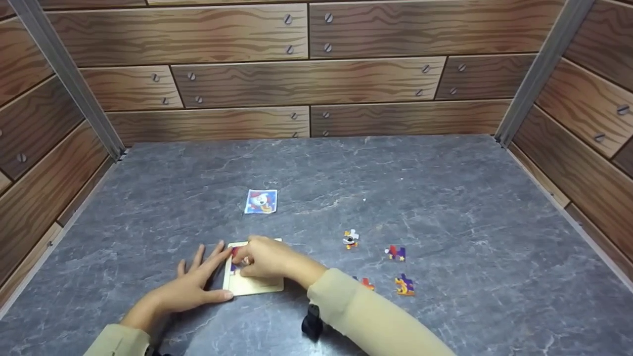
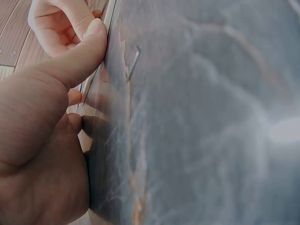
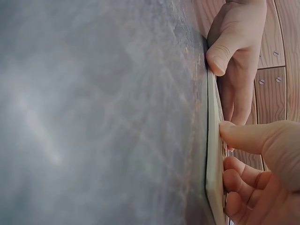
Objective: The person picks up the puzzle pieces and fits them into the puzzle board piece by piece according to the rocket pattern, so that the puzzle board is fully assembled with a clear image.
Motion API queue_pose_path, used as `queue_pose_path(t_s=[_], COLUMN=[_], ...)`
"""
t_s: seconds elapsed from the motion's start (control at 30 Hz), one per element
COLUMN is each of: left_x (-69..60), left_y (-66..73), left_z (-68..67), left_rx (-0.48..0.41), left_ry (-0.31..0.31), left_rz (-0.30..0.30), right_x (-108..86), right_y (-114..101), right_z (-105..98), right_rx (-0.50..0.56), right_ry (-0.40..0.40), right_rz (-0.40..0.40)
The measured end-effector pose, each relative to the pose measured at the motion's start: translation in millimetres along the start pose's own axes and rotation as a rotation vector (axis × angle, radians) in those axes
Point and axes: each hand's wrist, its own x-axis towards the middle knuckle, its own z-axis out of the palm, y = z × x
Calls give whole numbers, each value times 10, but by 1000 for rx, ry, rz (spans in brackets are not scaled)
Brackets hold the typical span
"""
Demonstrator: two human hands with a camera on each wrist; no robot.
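A shallow cream puzzle tray point(image 1: 257, 286) lies on the table with a few coloured parts in its upper left. My left hand point(image 1: 190, 291) steadies its left side, fingers spread and thumb at the lower left corner. Over the tray, my right hand point(image 1: 269, 257) holds a puzzle piece point(image 1: 234, 267) between thumb and index finger at the left side; the hand covers much of what lies beneath. In the right wrist view the tray's edge point(image 3: 213, 173) shows side-on, with the right thumb and curled fingers against its top.
Loose puzzle pieces lie to the right: a white and orange one point(image 1: 351, 239), a red and purple one point(image 1: 396, 253), an orange and purple one point(image 1: 405, 285), and a red one point(image 1: 367, 283) partly behind the sleeve. A dog picture card point(image 1: 261, 201) lies beyond the tray.
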Motion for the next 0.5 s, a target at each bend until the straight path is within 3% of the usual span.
queue_pose_path(t_s=[0.2,0.5], left_x=[-11,-9], left_y=[-25,-3], left_z=[26,-3], left_rx=[5,27], left_ry=[-12,-3], left_rz=[-14,-17], right_x=[-31,-83], right_y=[6,80], right_z=[3,-134], right_rx=[33,230], right_ry=[-11,60], right_rz=[-29,-132])
